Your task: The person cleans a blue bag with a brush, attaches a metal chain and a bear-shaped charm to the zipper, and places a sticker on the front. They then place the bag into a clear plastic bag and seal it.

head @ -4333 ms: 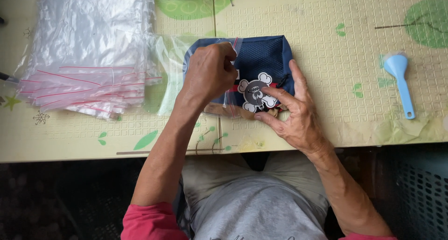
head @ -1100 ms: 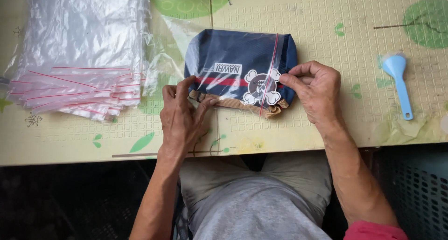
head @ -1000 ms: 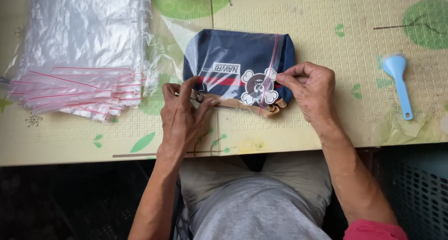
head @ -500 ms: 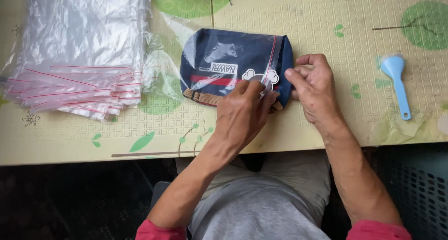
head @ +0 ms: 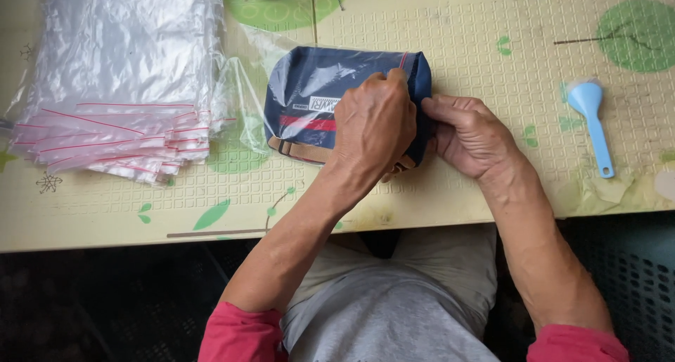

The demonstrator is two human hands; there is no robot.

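A navy blue pouch point(head: 309, 94) with a red stripe and a tan strap lies on the table inside a clear zip bag. My left hand point(head: 376, 123) rests on top of the pouch's right half, fingers pinching the bag's red-lined seal at its upper right edge. Beside it, my right hand point(head: 467, 133) grips the right end of the bagged pouch, thumb and fingers pressed against the edge. The pouch's round emblem is hidden under my left hand.
A thick stack of clear zip bags point(head: 119, 87) with red seal lines lies at the left. A light blue plastic scoop point(head: 592, 119) lies at the right. The pale yellow embossed table mat point(head: 457, 38) ends at the near edge above my lap.
My left hand has crossed from the pouch's lower left to its upper right and now pinches the seal. The pouch has shifted slightly up. My right hand stays at the right end.
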